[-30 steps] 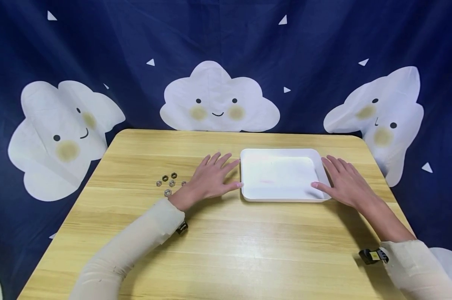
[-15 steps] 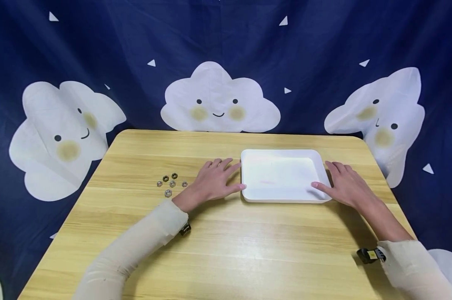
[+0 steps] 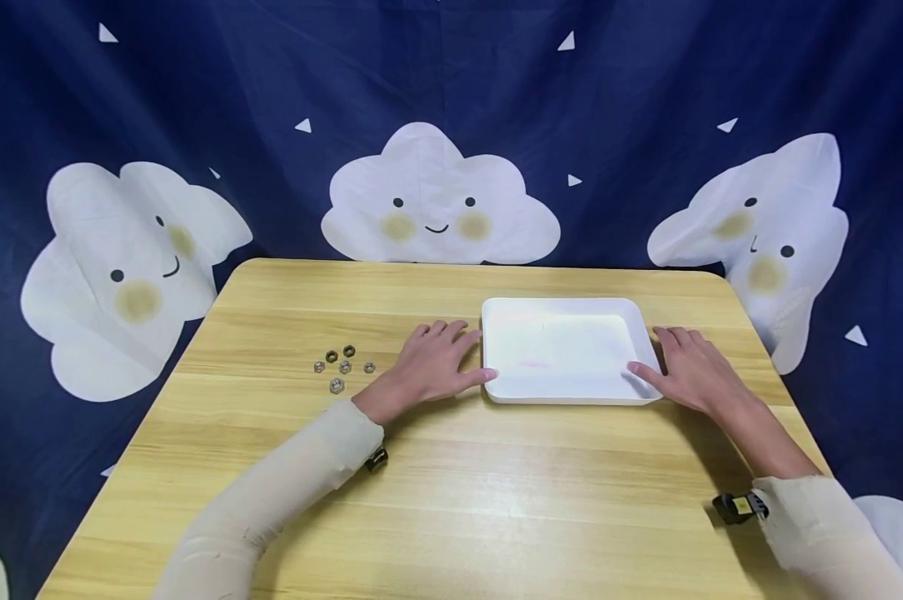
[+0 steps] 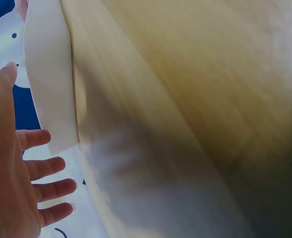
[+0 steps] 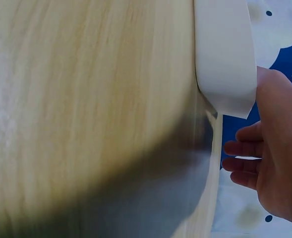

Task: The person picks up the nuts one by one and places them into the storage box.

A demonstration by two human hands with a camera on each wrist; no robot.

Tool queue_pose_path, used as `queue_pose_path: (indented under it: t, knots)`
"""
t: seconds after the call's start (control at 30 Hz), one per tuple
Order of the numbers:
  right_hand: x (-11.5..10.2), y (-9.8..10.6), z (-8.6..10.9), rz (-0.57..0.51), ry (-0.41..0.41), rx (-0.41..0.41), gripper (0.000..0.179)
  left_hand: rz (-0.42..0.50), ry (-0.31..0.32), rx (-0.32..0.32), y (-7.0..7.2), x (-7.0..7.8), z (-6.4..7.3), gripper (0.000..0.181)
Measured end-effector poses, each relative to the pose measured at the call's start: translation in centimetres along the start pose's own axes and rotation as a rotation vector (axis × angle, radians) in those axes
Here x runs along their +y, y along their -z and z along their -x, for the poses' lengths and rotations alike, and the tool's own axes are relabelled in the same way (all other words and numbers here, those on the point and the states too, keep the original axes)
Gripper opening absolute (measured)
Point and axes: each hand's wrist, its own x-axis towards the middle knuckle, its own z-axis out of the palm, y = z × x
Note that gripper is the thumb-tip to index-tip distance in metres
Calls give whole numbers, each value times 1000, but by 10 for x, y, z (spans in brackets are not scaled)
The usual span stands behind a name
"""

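A shallow white rectangular tray (image 3: pixel 556 350) rests on the wooden table between both hands. My left hand (image 3: pixel 432 362) is at its left end, thumb tip over the near-left rim. In the left wrist view the fingers of that left hand (image 4: pixel 9 163) are spread and fairly straight beside the tray wall (image 4: pixel 51 79). At the right end is my right hand (image 3: pixel 699 371), its thumb reaching over the rim. The right wrist view shows the right hand's (image 5: pixel 284 144) lower fingers loosely bent, apart from the tray wall (image 5: pixel 225 54). Firm contact is hard to tell.
Several metal hex nuts (image 3: pixel 345 367), some dark and some silvery, lie loose on the table left of my left hand. Behind the table (image 3: pixel 496 483) hangs a navy curtain (image 3: pixel 616 83) with white cloud faces.
My left hand has moved slightly right and nearer, its fingers drawn in toward the tray. The right hand's fingers have drawn in a little. The tray has stayed in place.
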Motion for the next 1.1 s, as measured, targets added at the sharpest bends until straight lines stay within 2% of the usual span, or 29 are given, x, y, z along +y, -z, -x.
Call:
queue_pose_path:
  t: [0.2, 0.37, 0.53, 0.63, 0.73, 0.83, 0.97, 1.1]
  knots:
    - [2, -6, -3, 14, 30, -24, 67, -41, 12, -7, -2, 8, -5, 95]
    - [3, -10, -4, -8, 41, -24, 62, -64, 22, 4, -4, 19, -11, 99]
    - [4, -12, -6, -29, 64, -15, 56, -71, 57, 30, -8, 28, -16, 94]
    - [5, -13, -6, -40, 66, -24, 52, -103, 72, 16, -9, 33, -18, 91]
    - [5, -13, -7, -49, 62, -34, 48, -132, 77, -3, -9, 37, -18, 82]
    - [4, -12, -7, -60, 57, -47, 47, -145, 75, -10, -10, 38, -19, 66]
    - [3, -12, -7, -72, 50, -63, 49, -127, 80, -11, -13, 39, -19, 46]
    - [3, -15, -6, -83, 49, -58, 49, -85, 85, -48, -13, 40, -17, 39]
